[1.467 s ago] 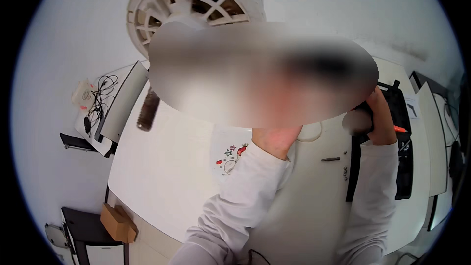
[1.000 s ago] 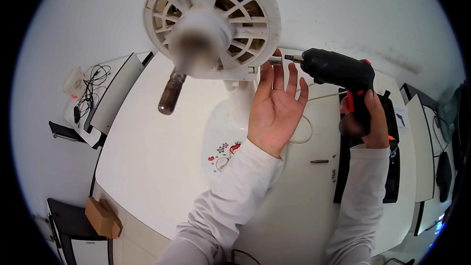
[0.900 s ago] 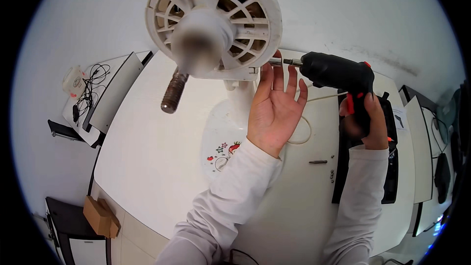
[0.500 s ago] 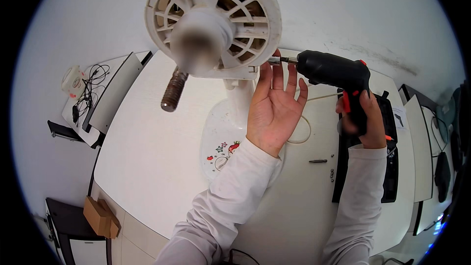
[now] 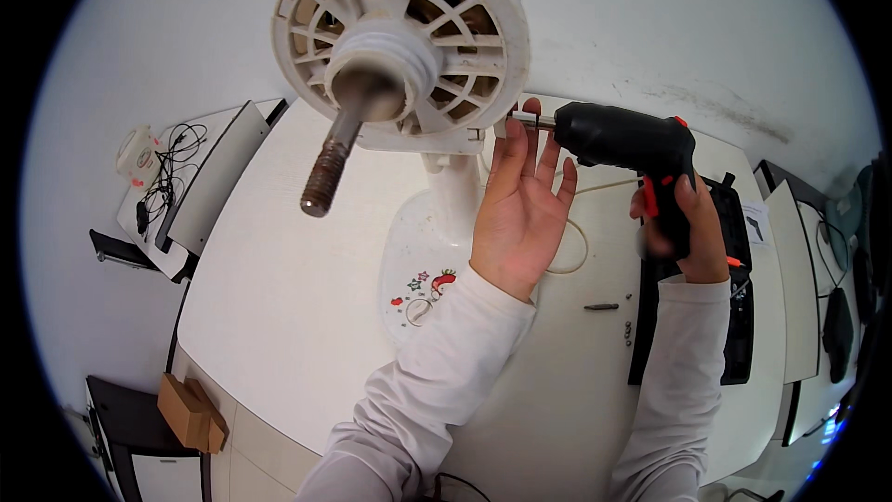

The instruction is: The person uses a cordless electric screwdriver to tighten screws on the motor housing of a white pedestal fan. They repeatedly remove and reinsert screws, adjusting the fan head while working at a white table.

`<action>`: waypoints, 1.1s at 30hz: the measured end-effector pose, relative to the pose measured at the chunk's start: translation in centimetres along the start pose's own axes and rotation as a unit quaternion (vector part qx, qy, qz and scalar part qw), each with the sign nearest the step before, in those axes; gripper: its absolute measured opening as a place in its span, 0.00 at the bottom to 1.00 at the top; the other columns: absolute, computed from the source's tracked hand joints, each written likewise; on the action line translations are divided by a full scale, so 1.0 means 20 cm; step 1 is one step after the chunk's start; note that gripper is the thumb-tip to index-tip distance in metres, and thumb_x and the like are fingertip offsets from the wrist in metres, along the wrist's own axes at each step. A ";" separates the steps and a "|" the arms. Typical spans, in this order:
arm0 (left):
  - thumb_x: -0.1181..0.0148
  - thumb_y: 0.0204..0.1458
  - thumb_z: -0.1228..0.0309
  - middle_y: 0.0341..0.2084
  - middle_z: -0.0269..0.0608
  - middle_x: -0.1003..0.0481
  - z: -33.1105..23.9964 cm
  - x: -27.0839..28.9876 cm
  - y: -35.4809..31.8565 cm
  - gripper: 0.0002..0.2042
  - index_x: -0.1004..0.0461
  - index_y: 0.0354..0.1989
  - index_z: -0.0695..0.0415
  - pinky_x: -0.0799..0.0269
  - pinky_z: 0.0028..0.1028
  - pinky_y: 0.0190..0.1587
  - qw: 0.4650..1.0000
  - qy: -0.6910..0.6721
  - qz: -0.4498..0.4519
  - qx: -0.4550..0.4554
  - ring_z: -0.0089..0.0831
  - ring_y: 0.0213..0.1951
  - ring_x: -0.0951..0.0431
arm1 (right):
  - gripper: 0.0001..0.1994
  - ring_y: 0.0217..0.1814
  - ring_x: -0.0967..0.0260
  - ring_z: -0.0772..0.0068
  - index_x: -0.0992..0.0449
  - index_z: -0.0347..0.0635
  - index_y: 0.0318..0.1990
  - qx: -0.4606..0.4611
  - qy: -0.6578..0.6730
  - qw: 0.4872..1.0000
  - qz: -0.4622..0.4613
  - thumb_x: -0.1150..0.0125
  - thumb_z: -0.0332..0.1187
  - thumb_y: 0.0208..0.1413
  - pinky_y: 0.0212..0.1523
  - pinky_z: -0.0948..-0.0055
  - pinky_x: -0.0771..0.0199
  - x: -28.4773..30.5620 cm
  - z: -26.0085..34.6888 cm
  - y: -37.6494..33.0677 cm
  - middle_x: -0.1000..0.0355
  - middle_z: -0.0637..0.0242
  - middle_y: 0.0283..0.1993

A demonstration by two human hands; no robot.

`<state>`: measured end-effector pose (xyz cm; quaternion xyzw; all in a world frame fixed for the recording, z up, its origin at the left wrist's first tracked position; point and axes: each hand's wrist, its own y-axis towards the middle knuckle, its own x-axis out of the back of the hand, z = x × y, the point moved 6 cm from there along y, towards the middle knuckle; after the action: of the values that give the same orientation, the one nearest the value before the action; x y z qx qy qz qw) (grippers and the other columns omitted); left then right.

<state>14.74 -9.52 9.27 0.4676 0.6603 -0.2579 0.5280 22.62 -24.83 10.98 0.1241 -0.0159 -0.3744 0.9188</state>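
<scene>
An electric fan stands without blades or guard, its round white motor housing [image 5: 506, 46] facing me. A threaded metal shaft [image 5: 329, 167] sticks out of the housing's collar. My right hand [image 5: 703, 232] grips a black and red cordless screwdriver [image 5: 618, 135], which lies level and points left. Its metal bit [image 5: 546, 123] reaches to the housing's lower right edge; the exact contact is hidden. My left hand [image 5: 523, 214] is palm up beneath the bit, fingers stretched upward and apart. The thumb and index fingertips lie beside the bit's tip; I cannot tell if they touch it.
The fan's white base [image 5: 409, 265] stands on the white table [image 5: 279, 288]. A pale cord [image 5: 581, 246] loops behind my left hand. To the right are a loose bit [image 5: 601, 306], several small metal parts [image 5: 628, 333] and an open black tool case [image 5: 741, 344].
The screwdriver has shifted slightly left, its handle a little lower. The left hand has barely moved. The fan head sits slightly further left, and its collar and shaft show more sharply.
</scene>
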 end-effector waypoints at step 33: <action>0.46 0.56 0.61 0.51 0.18 0.32 0.03 -0.01 0.00 0.12 0.31 0.48 0.39 0.38 0.27 0.50 0.999 -0.035 0.026 0.028 0.20 0.50 0.34 | 0.26 0.11 0.45 0.85 0.35 0.38 0.47 0.007 -0.011 1.000 -0.023 0.52 0.54 0.56 0.12 0.85 0.47 0.01 -0.01 0.00 0.29 0.61 0.28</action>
<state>15.01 -10.08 9.35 0.4900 0.6216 -0.2782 0.5442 22.77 -24.97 10.78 0.1263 -0.0260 -0.3968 0.9088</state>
